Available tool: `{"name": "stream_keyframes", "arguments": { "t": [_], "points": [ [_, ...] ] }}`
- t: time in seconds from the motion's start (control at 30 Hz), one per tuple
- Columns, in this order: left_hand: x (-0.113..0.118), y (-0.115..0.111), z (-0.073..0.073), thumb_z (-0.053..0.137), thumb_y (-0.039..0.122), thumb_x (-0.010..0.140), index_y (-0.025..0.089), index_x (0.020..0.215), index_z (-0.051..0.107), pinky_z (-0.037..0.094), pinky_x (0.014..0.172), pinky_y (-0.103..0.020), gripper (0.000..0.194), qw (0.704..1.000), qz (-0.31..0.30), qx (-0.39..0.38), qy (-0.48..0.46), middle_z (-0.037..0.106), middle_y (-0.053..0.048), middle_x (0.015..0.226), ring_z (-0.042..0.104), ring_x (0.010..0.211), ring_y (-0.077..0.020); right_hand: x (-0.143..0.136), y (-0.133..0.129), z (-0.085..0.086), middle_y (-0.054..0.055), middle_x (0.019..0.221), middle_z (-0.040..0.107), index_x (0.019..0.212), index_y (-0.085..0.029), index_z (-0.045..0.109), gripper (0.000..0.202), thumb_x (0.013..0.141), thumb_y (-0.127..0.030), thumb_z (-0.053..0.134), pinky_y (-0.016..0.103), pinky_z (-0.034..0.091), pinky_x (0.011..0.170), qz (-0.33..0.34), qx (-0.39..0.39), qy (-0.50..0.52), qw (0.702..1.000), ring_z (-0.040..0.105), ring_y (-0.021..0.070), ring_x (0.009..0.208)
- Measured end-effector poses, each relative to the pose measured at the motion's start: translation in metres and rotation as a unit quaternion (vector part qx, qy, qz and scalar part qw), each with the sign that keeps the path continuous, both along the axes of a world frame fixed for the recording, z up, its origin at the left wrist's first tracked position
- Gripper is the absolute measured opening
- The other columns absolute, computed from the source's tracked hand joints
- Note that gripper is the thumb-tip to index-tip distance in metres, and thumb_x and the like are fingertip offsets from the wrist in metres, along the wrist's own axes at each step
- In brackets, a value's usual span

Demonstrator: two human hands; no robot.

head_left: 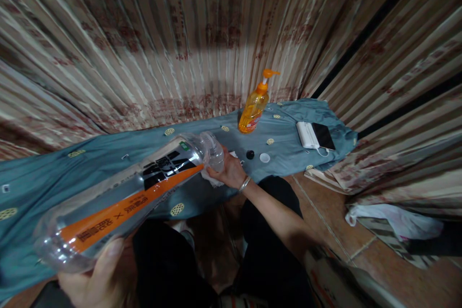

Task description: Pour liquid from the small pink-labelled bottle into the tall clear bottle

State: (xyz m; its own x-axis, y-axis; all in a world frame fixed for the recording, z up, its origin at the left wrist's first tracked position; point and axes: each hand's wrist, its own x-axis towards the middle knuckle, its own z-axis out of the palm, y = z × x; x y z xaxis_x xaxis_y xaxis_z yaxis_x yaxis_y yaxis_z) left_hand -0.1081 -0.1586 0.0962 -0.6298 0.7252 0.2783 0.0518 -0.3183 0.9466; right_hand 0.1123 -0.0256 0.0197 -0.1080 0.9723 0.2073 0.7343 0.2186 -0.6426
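A large clear plastic bottle (pixel 133 192) with an orange and black label lies tilted across the view, its neck end to the upper right. My left hand (pixel 103 269) grips its base at the lower left, the thumb on top. At the other end my right hand (pixel 231 171), with a silver bangle at the wrist, is closed around a clear plastic piece (pixel 212 151) by the bottle's neck; whether the two are joined I cannot tell. A crumpled white tissue (pixel 215 182) shows under the right hand.
On the blue cloth (pixel 108 154) stand an orange pump bottle (pixel 253 109), a black cap (pixel 250 154), a white cap (pixel 264 157), a white power bank (pixel 307 135) and a black phone (pixel 323 136). Curtains (pixel 202 48) hang behind.
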Motion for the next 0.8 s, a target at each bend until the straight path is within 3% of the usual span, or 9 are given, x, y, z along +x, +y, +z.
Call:
{"name": "stream_keyframes", "arguments": {
  "t": [0.27,0.43,0.63,0.8],
  "points": [
    [0.0001,0.001,0.0017,0.09,0.024,0.057,0.029,0.108,0.076,0.048,0.117,-0.067,0.053,1.0,0.003,0.014,-0.027,0.08,-0.001,0.11,0.069,0.125,-0.0398,-0.0004,-0.0009,0.0034,0.012,0.125,0.079,0.153,-0.02,0.044,0.083,0.081,-0.039,0.081,0.038,0.063,0.095,0.003,-0.002,0.011,1.0,0.078,0.0301,0.111],
    [0.0027,-0.0006,0.006,0.089,0.029,0.06,0.033,0.111,0.076,0.05,0.116,-0.066,0.053,1.0,0.005,-0.001,-0.022,0.08,0.0,0.112,0.069,0.126,-0.0386,-0.0001,-0.0002,0.0017,0.012,0.123,0.08,0.154,-0.019,0.044,0.085,0.08,-0.038,0.082,0.038,0.063,0.095,0.001,-0.005,0.011,1.0,0.079,0.0303,0.11],
    [0.0013,-0.0004,0.0056,0.091,0.024,0.058,0.029,0.107,0.077,0.043,0.12,-0.067,0.051,0.999,0.002,0.014,-0.036,0.081,-0.001,0.11,0.071,0.122,-0.0382,0.0003,0.0003,0.0017,0.014,0.123,0.08,0.154,-0.017,0.042,0.088,0.08,-0.04,0.082,0.04,0.062,0.096,0.002,-0.014,0.014,1.0,0.078,0.0318,0.111],
    [0.0012,0.004,0.0019,0.092,0.033,0.059,0.029,0.11,0.076,0.047,0.116,-0.068,0.053,1.0,0.014,0.01,-0.021,0.08,-0.001,0.111,0.072,0.118,-0.0388,0.0003,0.0003,0.0011,0.014,0.122,0.08,0.154,-0.017,0.042,0.087,0.08,-0.041,0.081,0.039,0.063,0.094,0.007,-0.009,0.016,1.0,0.079,0.0314,0.11]
  ]
}}
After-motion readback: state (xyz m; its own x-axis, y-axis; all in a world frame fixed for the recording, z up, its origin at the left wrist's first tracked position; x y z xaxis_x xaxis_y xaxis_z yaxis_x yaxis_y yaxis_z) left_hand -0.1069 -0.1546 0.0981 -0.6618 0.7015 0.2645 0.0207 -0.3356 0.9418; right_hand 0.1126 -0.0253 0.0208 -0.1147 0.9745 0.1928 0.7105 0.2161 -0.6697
